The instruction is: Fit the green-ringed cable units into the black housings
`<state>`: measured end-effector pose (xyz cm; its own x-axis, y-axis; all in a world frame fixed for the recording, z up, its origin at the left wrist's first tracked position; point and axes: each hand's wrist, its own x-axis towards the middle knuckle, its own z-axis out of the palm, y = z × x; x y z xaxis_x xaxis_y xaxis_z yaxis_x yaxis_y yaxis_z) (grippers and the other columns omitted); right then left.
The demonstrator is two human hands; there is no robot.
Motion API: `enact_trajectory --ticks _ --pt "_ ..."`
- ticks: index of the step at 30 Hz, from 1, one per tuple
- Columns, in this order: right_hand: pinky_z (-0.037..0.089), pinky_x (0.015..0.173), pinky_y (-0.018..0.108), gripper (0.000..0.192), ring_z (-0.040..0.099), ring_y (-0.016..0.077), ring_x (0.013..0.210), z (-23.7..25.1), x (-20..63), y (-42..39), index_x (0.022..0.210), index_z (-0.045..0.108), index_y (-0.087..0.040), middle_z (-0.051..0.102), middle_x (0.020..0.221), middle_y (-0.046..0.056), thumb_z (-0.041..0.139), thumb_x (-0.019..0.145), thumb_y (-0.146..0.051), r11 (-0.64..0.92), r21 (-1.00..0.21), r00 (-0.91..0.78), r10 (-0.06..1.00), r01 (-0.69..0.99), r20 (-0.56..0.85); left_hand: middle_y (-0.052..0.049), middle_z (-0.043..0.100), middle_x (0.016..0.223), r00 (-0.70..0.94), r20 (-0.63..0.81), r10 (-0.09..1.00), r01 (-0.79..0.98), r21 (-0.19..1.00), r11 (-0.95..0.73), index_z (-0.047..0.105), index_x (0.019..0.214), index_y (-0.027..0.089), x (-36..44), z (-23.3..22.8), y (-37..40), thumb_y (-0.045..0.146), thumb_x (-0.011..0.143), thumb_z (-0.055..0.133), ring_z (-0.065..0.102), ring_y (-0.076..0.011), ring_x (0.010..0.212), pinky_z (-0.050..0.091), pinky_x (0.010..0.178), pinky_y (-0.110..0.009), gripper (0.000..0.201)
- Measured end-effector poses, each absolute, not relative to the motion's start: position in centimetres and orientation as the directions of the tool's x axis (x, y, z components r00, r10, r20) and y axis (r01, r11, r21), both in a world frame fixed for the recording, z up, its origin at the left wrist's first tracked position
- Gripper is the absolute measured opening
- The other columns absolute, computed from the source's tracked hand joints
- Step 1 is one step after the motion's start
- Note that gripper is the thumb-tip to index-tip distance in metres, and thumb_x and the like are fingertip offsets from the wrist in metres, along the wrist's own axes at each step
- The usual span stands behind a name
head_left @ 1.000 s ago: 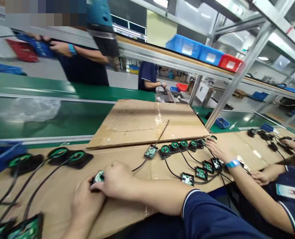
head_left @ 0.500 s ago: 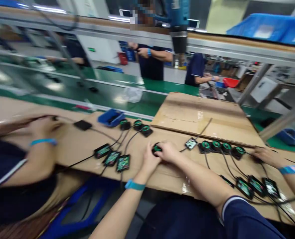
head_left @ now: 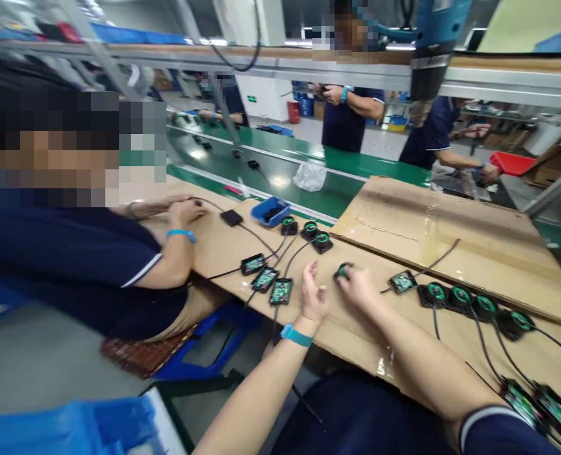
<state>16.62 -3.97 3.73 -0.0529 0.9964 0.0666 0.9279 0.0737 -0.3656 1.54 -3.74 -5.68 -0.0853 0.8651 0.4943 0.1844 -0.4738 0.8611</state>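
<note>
Head view, landmark: we place everything against the cardboard-covered bench in front of us.
Right hand: our right hand rests on the bench with its fingers closed on a round black coil unit, whose green ring shows just past the fingertips.
Left hand: our left hand stands on edge just left of that unit, fingers spread and clear of it, holding nothing; a blue wristband sits on the wrist.
Where the unit is: at the bench's near middle, its black cable running right to a small green circuit board lying flat.
Right row: four more coil units lie in a line on the bench, right of that board, each with its lead trailing toward boards at the near right edge.
Left row: three coil units sit farther back, their boards lined up near the front edge.
Progress, as we judge it: one unit is in hand, between the two laid-out rows; we cannot tell which row is finished.
Neighbour: a person in a dark shirt sits at the bench's left end, hand on the cardboard by a black block and a blue tray.
</note>
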Motion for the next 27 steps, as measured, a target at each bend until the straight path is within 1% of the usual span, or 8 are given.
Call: enact_trajectory --ticks 3,7,10,13,16,21,24,27 --pt "0.05 0.081 0.027 0.022 0.068 0.0218 0.088 4.3 16.2 -4.8 0.1 0.072 -0.019 0.071 0.096 0.01 0.062 0.092 -0.037 0.047 -0.345 -0.043 0.999 0.938 0.019 -0.024 0.05 0.134 -0.114 0.483 0.868 0.184 0.869 -0.46 0.04 0.141 0.012 1.3 -6.5 -3.4 0.082 0.087 0.026 0.055 -0.0337 0.122 0.046 0.103 -0.051 0.09" --pt "0.05 0.086 0.028 0.038 0.066 0.021 0.101 3.9 15.7 -5.2 0.125 0.062 -0.02 0.065 0.122 0.012 0.049 0.1 -0.046 0.026 -0.268 -0.028 1.0 0.963 -0.002 -0.023 0.055 0.128 -0.183 0.477 0.86 0.174 0.876 -0.449 0.045 0.135 0.012 1.1 -7.5 -2.4 0.081 0.088 0.024 0.059 -0.0328 0.114 0.051 0.095 -0.05 0.086" --pt "0.051 0.08 0.03 0.036 0.067 0.0224 0.092 3.9 15.2 -5.0 0.118 0.065 -0.017 0.066 0.116 0.013 0.052 0.098 -0.044 0.015 -0.227 -0.04 0.994 0.974 -0.106 -0.022 0.056 0.125 -0.172 0.479 0.861 0.209 0.872 -0.443 0.046 0.133 0.012 1.0 -7.5 -2.4 0.078 0.09 0.023 0.061 -0.0319 0.111 0.053 0.093 -0.049 0.082" --pt "0.049 0.084 0.032 0.035 0.066 0.0234 0.096 5.7 16.6 -5.1 0.115 0.067 -0.02 0.07 0.109 0.01 0.058 0.094 -0.046 0.075 -0.235 -0.114 0.981 0.969 -0.158 -0.021 0.056 0.125 -0.058 0.489 0.87 0.276 0.846 -0.457 0.047 0.133 0.013 0.8 -7.0 -3.0 0.076 0.092 0.024 0.06 -0.0317 0.113 0.051 0.097 -0.05 0.079" --pt "0.041 0.1 0.041 0.041 0.058 0.0283 0.117 8.3 21.3 -6.1 0.127 0.061 -0.021 0.065 0.125 0.012 0.06 0.091 -0.04 0.152 -0.207 -0.19 0.965 0.967 -0.181 -0.024 0.05 0.134 0.11 0.546 0.83 0.344 0.763 -0.547 0.042 0.139 0.012 0.9 -6.6 -3.7 0.082 0.087 0.025 0.053 -0.0354 0.125 0.046 0.105 -0.054 0.088" --pt "0.038 0.099 0.05 0.053 0.055 0.0362 0.118 9.0 30.7 -8.0 0.123 0.062 -0.015 0.063 0.123 0.02 0.069 0.071 -0.012 0.156 -0.002 -0.147 0.926 0.988 -0.347 -0.025 0.038 0.148 0.328 0.562 0.76 0.437 0.622 -0.649 0.033 0.147 0.014 2.4 -6.4 -3.6 0.083 0.076 0.053 0.038 -0.0388 0.141 0.038 0.115 -0.057 0.101" --pt "0.042 0.088 0.04 0.042 0.062 0.0318 0.106 8.4 31.9 -8.1 0.115 0.065 -0.015 0.068 0.108 0.018 0.064 0.073 -0.006 0.167 0.063 -0.131 0.914 0.984 -0.384 -0.02 0.045 0.144 0.386 0.505 0.772 0.503 0.587 -0.635 0.043 0.14 0.018 3.3 -6.1 -2.9 0.063 0.084 0.064 0.045 -0.036 0.137 0.042 0.112 -0.055 0.075" --pt "0.039 0.089 0.038 0.034 0.061 0.03 0.107 9.9 30.4 -7.5 0.11 0.064 -0.014 0.068 0.105 0.017 0.058 0.078 -0.005 0.2 0.095 -0.157 0.927 0.975 -0.34 -0.015 0.057 0.128 0.425 0.455 0.783 0.544 0.563 -0.622 0.056 0.124 0.02 3.1 -5.4 -2.0 0.042 0.095 0.057 0.057 -0.0307 0.122 0.049 0.105 -0.05 0.037"
